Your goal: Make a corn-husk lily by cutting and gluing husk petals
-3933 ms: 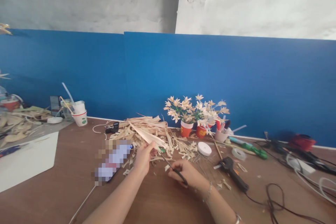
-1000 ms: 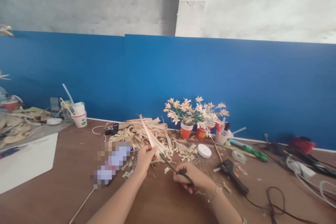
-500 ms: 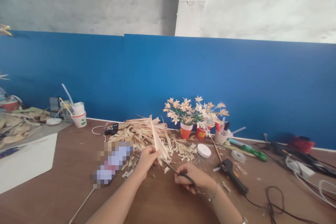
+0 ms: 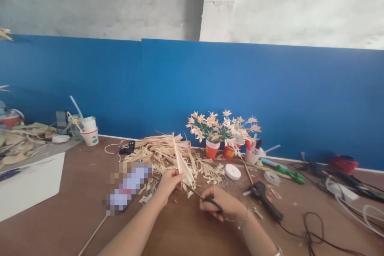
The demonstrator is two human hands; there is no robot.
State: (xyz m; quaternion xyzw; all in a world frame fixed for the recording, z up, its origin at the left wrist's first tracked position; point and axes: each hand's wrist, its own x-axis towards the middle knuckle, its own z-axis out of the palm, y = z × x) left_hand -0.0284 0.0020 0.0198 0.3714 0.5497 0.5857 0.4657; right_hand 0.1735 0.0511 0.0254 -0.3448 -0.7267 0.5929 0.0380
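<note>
Between its thumb and fingers, my left hand (image 4: 169,184) pinches a pale strip of dried husk (image 4: 181,162) that stands up to a narrow tip. My right hand (image 4: 220,203) is closed around the dark handles of a pair of scissors (image 4: 210,201). Their blades point left to the lower end of the strip, close to my left fingertips; whether they touch it I cannot tell. Behind my hands lies a heap of dried husk strips (image 4: 159,150), with small cut scraps (image 4: 213,174) spread to its right.
Husk flowers (image 4: 210,126) stand in red paper cups (image 4: 212,150) by the blue partition (image 4: 240,84). Right of my hands lie a white ribbon roll (image 4: 233,172), a glue gun (image 4: 265,200) and cables (image 4: 312,232). A blurred-out phone (image 4: 129,188) lies left, a white cup (image 4: 90,137) farther back.
Almost nothing differs. The scissor blades show slightly more closed at the base of the husk strip, while both hands keep their places.
</note>
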